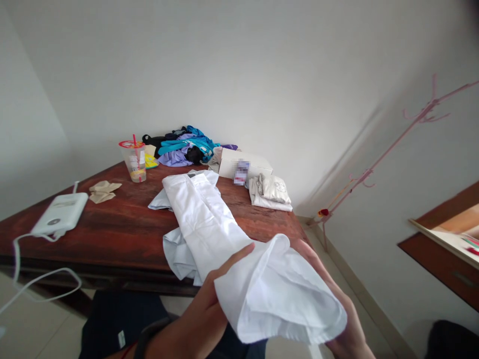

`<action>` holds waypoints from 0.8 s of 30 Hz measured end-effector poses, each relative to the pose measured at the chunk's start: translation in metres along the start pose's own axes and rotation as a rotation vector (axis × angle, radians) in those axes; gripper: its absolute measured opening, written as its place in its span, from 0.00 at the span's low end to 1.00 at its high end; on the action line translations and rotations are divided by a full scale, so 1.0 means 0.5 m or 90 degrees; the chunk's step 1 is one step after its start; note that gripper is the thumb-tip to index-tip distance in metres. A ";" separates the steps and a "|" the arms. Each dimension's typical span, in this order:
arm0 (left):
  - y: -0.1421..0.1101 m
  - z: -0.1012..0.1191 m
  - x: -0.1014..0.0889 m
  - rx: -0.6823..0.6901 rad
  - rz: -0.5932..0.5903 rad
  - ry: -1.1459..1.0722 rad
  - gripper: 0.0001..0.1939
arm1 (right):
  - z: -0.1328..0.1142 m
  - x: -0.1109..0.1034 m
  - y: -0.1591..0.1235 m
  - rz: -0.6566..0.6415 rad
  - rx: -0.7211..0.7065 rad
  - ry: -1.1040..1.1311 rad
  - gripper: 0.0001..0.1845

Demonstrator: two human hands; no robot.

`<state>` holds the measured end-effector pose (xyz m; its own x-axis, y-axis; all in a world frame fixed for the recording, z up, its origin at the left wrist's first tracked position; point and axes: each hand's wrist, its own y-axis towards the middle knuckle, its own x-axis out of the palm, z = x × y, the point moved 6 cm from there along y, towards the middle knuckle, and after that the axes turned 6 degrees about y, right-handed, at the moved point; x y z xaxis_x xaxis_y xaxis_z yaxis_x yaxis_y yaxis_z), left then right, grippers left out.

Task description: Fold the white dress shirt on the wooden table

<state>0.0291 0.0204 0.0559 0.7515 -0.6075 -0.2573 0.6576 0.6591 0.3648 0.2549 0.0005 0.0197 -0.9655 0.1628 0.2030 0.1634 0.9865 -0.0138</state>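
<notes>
A white shirt (209, 214) lies lengthwise across the table, partly folded. Its near end hangs past the front edge and is lifted between my hands. My left hand (215, 289) grips the cloth from the left side, a finger stretched over the top and the other fingers hidden beneath the fabric. On the right, my right hand (337, 299) holds the raised end by its outer edge, with most fingers behind the cloth. Pale side parts of the shirt stick out to the left from under the folded strip.
The dark wooden table (127, 229) bears a white power bank (62, 213) with a cable, crumpled brown paper (104, 191), a plastic cup (135, 162), a heap of clothes (187, 147), a white box (243, 164) and folded garments (271, 192). A pink coat stand (392, 134) leans right.
</notes>
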 end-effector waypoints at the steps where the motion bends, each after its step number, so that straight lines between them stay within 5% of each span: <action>1: 0.005 0.012 -0.011 -0.021 0.016 -0.059 0.29 | 0.000 -0.009 -0.004 0.002 -0.016 -0.012 0.34; 3: 0.011 0.028 -0.022 -0.057 0.020 -0.148 0.24 | -0.004 -0.030 -0.004 0.028 -0.074 -0.064 0.35; 6: 0.013 0.038 -0.016 -0.079 -0.024 -0.174 0.20 | -0.018 -0.049 0.010 0.045 -0.151 -0.180 0.24; 13: -0.005 0.061 0.009 -0.080 -0.146 -0.134 0.21 | -0.092 -0.034 0.029 -0.019 -0.239 -0.305 0.11; 16: -0.005 0.080 0.011 -0.056 -0.177 -0.125 0.25 | -0.112 -0.018 0.014 -0.130 -0.273 -0.272 0.16; 24: -0.004 0.062 0.063 0.009 -0.245 -0.061 0.28 | -0.073 0.014 -0.001 -0.420 -0.143 -0.127 0.30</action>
<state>0.0496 -0.0137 0.0748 0.4417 -0.8479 -0.2933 0.8890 0.3695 0.2704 0.2557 0.0002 0.0568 -0.8925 -0.4433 -0.0837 -0.4492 0.8561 0.2557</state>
